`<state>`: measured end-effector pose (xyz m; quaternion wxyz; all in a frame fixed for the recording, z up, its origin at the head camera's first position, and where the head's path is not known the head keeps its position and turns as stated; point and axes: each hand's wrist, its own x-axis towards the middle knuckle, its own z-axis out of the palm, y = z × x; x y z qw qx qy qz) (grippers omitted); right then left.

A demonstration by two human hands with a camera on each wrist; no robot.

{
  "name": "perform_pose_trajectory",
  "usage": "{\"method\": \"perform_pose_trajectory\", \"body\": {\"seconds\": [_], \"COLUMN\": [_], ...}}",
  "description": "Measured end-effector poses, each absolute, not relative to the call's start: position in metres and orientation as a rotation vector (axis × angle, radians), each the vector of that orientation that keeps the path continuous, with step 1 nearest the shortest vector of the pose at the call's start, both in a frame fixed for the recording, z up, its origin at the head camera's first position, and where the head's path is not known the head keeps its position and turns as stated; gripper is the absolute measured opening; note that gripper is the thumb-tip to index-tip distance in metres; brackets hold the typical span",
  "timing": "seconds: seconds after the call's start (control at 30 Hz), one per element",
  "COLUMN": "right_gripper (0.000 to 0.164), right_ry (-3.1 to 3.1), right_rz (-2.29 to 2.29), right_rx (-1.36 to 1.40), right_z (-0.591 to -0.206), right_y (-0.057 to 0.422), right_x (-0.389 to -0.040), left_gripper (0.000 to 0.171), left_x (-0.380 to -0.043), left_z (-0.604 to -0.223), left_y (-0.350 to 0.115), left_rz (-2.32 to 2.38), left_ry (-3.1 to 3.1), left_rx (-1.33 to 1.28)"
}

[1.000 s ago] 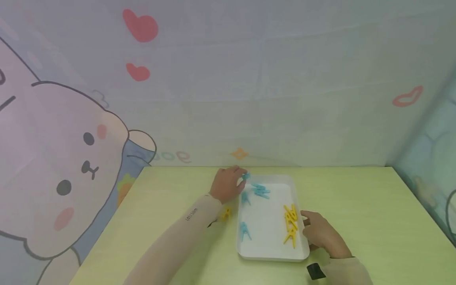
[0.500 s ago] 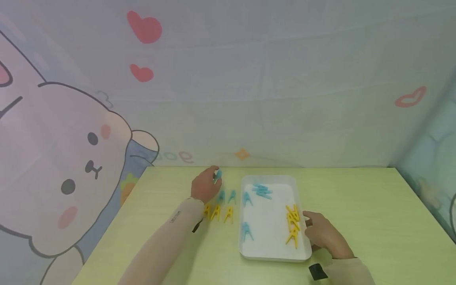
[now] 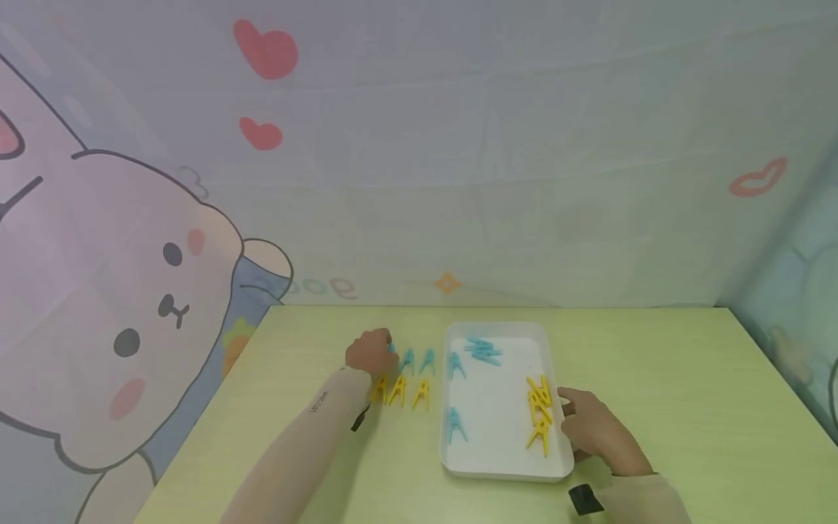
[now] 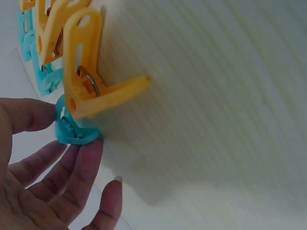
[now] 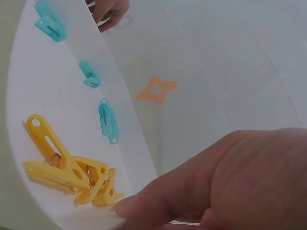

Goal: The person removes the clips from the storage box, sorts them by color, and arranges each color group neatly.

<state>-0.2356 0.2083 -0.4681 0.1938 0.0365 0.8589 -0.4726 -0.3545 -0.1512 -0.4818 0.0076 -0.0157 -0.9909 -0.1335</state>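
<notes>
While the right hand (image 3: 592,431) grips the white tray (image 3: 494,455), the left hand (image 3: 370,354) pinches a turquoise clothespin (image 4: 79,136) left of two matching clothespins (image 3: 428,358), far of the yellow clothespins (image 3: 422,393).

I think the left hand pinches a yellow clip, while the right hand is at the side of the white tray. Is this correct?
Not quite: the clip pinched by the left hand is blue, as the left wrist view shows. The right hand is indeed at the side of the white tray.

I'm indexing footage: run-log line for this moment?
left hand: pinches turquoise plastic clip; beside: yellow plastic clips; right hand: holds white rectangular tray
</notes>
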Motion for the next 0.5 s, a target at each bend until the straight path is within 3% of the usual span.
{"method": "perform_pose_trajectory", "body": {"seconds": [0.5], "right_gripper": [0.069], "right_ry": [2.413], "right_rz": [-1.343], "right_rx": [0.090], "right_z": [-0.4672], "right_y": [0.2087], "right_x": [-0.2338], "left_gripper": [0.032], "left_x": [-0.3505], "left_z": [-0.4797], "left_y": [-0.1472], "left_rz": [-0.417], "left_ry": [-3.152], "left_rx": [-0.026]}}
